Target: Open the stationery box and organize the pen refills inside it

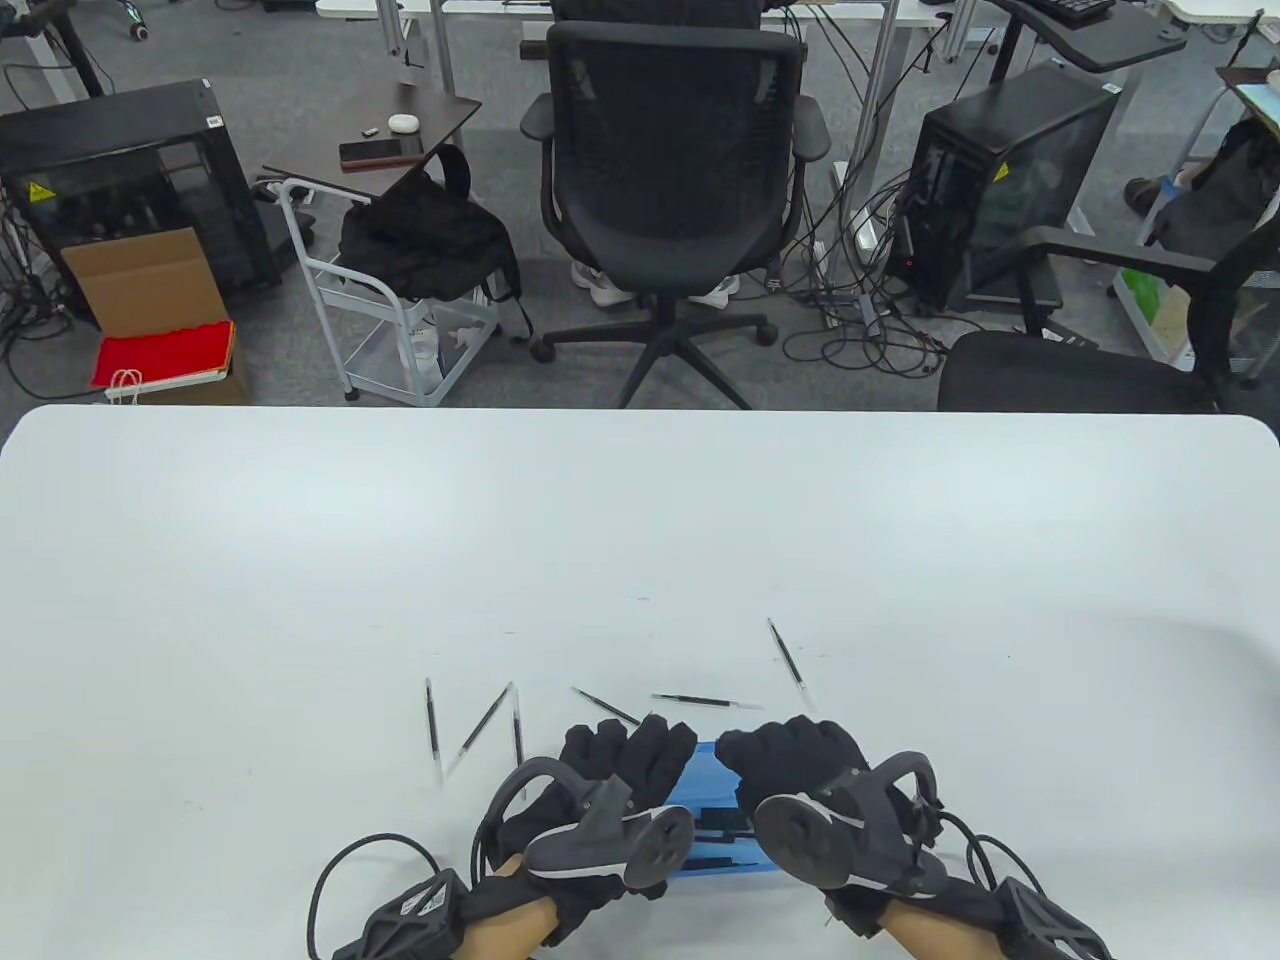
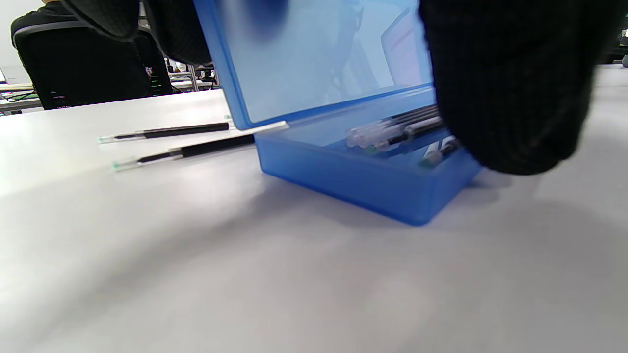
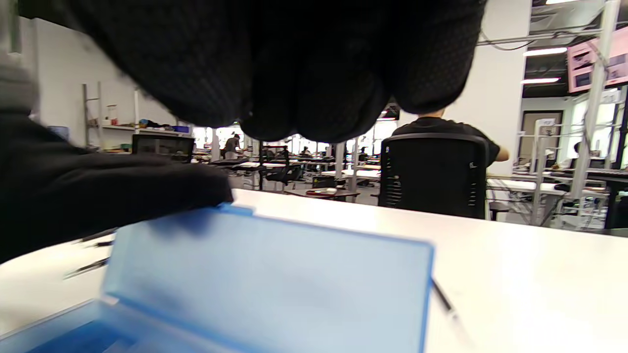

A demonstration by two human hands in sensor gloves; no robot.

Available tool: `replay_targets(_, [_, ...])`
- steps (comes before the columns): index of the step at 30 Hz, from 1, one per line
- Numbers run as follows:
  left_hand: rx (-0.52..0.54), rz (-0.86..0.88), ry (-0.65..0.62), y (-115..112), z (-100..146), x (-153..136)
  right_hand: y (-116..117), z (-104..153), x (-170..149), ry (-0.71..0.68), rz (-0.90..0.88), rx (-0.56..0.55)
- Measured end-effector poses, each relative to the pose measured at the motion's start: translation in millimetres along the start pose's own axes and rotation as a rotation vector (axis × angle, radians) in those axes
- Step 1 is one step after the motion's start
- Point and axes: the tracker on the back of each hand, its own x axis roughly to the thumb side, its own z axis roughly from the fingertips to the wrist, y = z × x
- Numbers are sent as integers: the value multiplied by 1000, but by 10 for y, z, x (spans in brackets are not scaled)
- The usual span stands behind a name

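Over the blue box — both hands' fingers curled on its raised lid.

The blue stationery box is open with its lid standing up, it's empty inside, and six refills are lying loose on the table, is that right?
Not quite: the blue stationery box is not empty. The left wrist view shows several refills in the box under its raised lid. The rest holds: six loose refills lie on the table.

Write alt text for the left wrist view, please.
A translucent blue stationery box sits on a white table with its lid raised, pen refills inside. A black-gloved hand is at its right end; two loose refills lie to the left.
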Motion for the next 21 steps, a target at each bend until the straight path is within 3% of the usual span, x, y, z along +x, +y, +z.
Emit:
replay_targets(6, [1,-1,0,0,1,2,46,-270,-372,111,11,60])
replay_targets(14, [1,1,-1,-2,1,1,440,-521,-896,279,-5,186])
replay_targets(21, [0,4,-2,-4,0,-2,797,-649,-1131,374,-22,260])
